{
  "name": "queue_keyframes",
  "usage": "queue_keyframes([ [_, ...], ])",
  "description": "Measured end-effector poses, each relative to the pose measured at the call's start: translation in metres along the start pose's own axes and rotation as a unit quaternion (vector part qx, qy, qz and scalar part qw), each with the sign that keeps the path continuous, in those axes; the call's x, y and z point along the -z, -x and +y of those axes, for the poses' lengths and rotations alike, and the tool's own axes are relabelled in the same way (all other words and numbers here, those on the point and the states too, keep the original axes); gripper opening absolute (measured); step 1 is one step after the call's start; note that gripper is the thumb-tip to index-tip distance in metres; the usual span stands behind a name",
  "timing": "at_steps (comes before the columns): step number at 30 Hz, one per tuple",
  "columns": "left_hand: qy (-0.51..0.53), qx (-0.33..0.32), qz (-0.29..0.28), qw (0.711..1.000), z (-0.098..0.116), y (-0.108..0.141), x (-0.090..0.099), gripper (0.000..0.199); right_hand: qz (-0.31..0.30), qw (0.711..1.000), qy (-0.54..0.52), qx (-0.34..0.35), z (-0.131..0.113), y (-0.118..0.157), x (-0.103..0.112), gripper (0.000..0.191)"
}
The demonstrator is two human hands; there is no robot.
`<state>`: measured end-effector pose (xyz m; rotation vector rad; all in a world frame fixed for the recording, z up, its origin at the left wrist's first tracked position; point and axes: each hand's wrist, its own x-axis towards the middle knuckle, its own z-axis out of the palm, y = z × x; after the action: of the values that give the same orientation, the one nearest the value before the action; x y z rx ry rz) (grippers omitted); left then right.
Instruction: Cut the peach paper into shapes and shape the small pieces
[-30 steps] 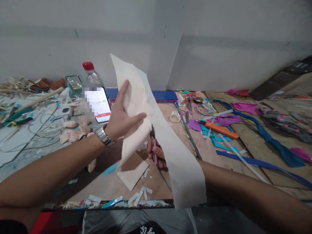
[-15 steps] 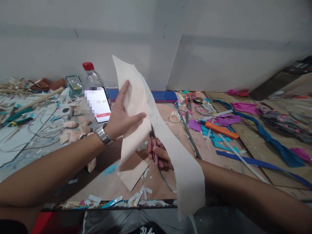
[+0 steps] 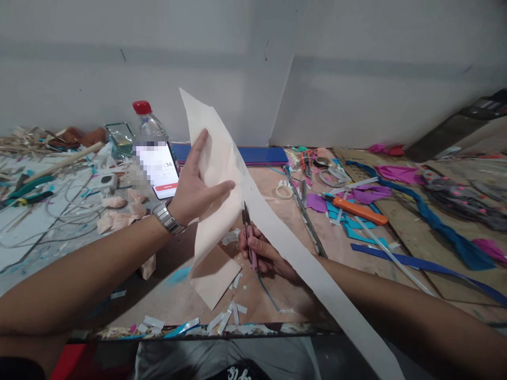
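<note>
My left hand (image 3: 194, 184) holds up a large cream sheet of paper (image 3: 217, 142), thumb across its front and the other fingers mostly hidden behind it. In my right hand (image 3: 263, 250) is a pair of scissors (image 3: 249, 237) with pinkish handles, blades pointing up at the sheet's cut edge. The blades look nearly closed. A long cut strip (image 3: 328, 285) runs from the upper sheet down to the right, over my right wrist and past the table edge. Under the sheet lies a flat pale piece (image 3: 216, 279) on the table.
A phone (image 3: 160, 171) leans against a red-capped bottle (image 3: 148, 119) at the back left. Crumpled peach pieces (image 3: 119, 216) and green pliers (image 3: 31, 187) lie left. An orange cutter knife (image 3: 358, 210) and a blue strip (image 3: 428, 269) lie right. Paper scraps (image 3: 225, 319) line the front edge.
The long strip has swung outward to the right, its lower end now across my right forearm. The sheet and left hand shifted slightly left. The scissors stay in almost the same spot.
</note>
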<state>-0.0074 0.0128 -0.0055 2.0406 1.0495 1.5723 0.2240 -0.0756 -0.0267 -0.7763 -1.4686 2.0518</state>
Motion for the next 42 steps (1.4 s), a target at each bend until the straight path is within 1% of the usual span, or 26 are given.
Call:
queue_keyframes([
  [5, -0.002, 0.000, 0.001, 1.000, -0.001, 0.000, -0.001, 0.114, 0.024, 1.000, 0.007, -0.014, -0.002, 0.001, -0.001, 0.060],
  [8, 0.002, 0.002, -0.001, 1.000, -0.001, 0.000, -0.001, 0.114, 0.019, 1.000, 0.017, -0.016, 0.001, 0.001, 0.001, 0.061],
  [13, 0.005, -0.006, -0.006, 1.000, 0.000, 0.001, -0.001, 0.113, 0.010, 1.000, -0.007, 0.025, 0.005, -0.002, 0.002, 0.055],
  [16, 0.008, -0.005, -0.007, 1.000, 0.001, 0.001, -0.001, 0.112, 0.005, 0.999, 0.003, 0.046, 0.003, -0.003, 0.000, 0.056],
  [20, 0.007, -0.002, -0.007, 1.000, 0.001, 0.001, -0.001, 0.113, 0.013, 0.999, -0.005, 0.051, 0.002, -0.004, -0.001, 0.053],
  [25, 0.007, -0.001, -0.006, 1.000, 0.001, 0.001, -0.001, 0.114, -0.001, 0.999, -0.005, 0.042, 0.001, -0.002, 0.000, 0.049],
  [28, 0.003, 0.003, -0.005, 1.000, 0.001, 0.000, -0.001, 0.115, 0.012, 0.999, 0.001, 0.035, 0.000, -0.001, 0.000, 0.053],
  [32, 0.003, 0.007, -0.006, 1.000, 0.001, 0.000, 0.000, 0.114, 0.013, 1.000, 0.002, 0.022, -0.004, 0.002, -0.001, 0.055],
  [37, 0.007, 0.000, -0.019, 1.000, 0.002, 0.001, 0.000, 0.113, 0.009, 1.000, -0.006, -0.013, -0.005, 0.005, 0.000, 0.051],
  [42, -0.009, -0.007, -0.018, 1.000, 0.005, 0.004, -0.003, 0.113, 0.012, 0.999, -0.018, -0.033, 0.000, 0.006, 0.005, 0.045],
])
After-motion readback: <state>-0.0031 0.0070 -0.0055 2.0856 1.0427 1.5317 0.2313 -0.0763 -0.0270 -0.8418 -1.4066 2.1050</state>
